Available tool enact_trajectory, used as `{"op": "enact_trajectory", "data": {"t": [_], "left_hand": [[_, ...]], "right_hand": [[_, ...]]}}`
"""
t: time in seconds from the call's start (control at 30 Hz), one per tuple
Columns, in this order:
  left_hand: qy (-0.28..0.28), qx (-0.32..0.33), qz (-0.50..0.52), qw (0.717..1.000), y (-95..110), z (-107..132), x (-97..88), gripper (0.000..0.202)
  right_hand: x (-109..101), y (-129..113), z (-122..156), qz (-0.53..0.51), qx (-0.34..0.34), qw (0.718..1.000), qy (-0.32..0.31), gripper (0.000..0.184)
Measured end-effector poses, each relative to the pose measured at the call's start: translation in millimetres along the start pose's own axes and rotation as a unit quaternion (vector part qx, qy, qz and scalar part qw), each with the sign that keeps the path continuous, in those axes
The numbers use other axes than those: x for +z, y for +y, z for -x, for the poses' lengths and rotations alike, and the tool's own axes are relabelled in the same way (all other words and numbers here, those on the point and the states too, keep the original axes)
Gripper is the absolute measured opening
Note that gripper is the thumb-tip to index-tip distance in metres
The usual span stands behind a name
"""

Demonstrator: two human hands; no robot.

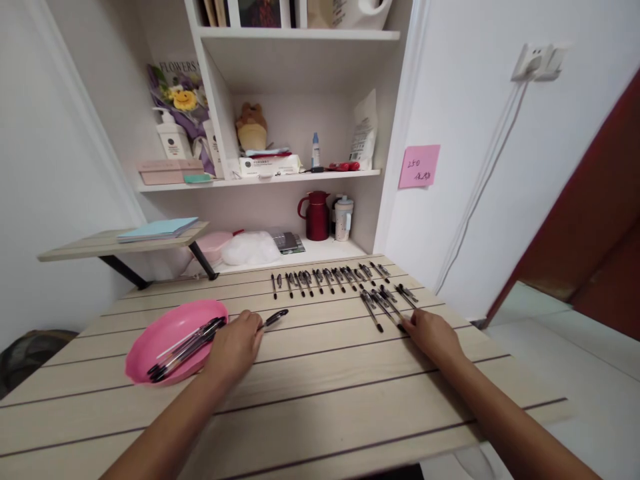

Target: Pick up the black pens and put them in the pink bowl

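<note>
My left hand (235,347) lies on the wooden table (320,393) with its fingers closed round a black pen (274,318) that sticks out to the right. Just left of it a pink plate (150,337) holds several more black pens (186,348). My right hand (434,335) rests on the table to the right, its fingertips curled at the near end of a pen in a small group of pens (383,303). A long row of black pens (327,279) lies along the table's far side.
Behind the table stand white shelves (260,179) with a red jug (317,215), a cup, boxes, bottles and a flower bouquet. A small side shelf (120,243) with a blue pad juts out at left. A pink note (419,166) sticks on the right wall.
</note>
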State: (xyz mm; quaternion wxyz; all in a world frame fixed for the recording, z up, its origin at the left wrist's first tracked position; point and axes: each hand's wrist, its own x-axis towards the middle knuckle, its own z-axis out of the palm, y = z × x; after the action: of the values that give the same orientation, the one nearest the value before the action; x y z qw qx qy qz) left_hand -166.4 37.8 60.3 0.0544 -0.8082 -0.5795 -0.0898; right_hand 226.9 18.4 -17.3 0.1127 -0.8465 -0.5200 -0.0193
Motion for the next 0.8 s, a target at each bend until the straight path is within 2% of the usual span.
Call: {"op": "enact_trajectory", "data": {"t": [0.23,0.33,0.4,0.53,0.63,0.73,0.8], "left_hand": [[0.009,0.052,0.074,0.996,27,-1,2.0,0.013],[0.027,0.062,0.163,0.984,37,-3,4.8,0.009],[0.025,0.056,0.253,0.966,45,-5,8.3,0.007],[-0.026,0.018,0.441,0.897,63,-8,17.6,0.008],[-0.078,-0.016,0.541,0.837,78,-8,24.0,0.011],[-0.141,-0.07,0.624,0.765,92,-8,28.9,0.016],[-0.191,-0.103,0.675,0.706,100,-7,32.1,0.021]], "right_hand": [[-4,-6,10,-0.011,0.01,1.0,0.019,0.034],[-5,-13,19,-0.012,0.0,1.0,0.014,0.034],[-5,-16,23,-0.005,-0.007,1.0,0.002,0.033],[-4,-19,25,0.001,-0.016,1.0,-0.011,0.031],[-4,-19,25,-0.001,-0.015,1.0,-0.013,0.03],[-4,-19,26,-0.009,-0.013,1.0,-0.011,0.032],[-5,-18,26,-0.018,-0.016,1.0,-0.011,0.033]]}}
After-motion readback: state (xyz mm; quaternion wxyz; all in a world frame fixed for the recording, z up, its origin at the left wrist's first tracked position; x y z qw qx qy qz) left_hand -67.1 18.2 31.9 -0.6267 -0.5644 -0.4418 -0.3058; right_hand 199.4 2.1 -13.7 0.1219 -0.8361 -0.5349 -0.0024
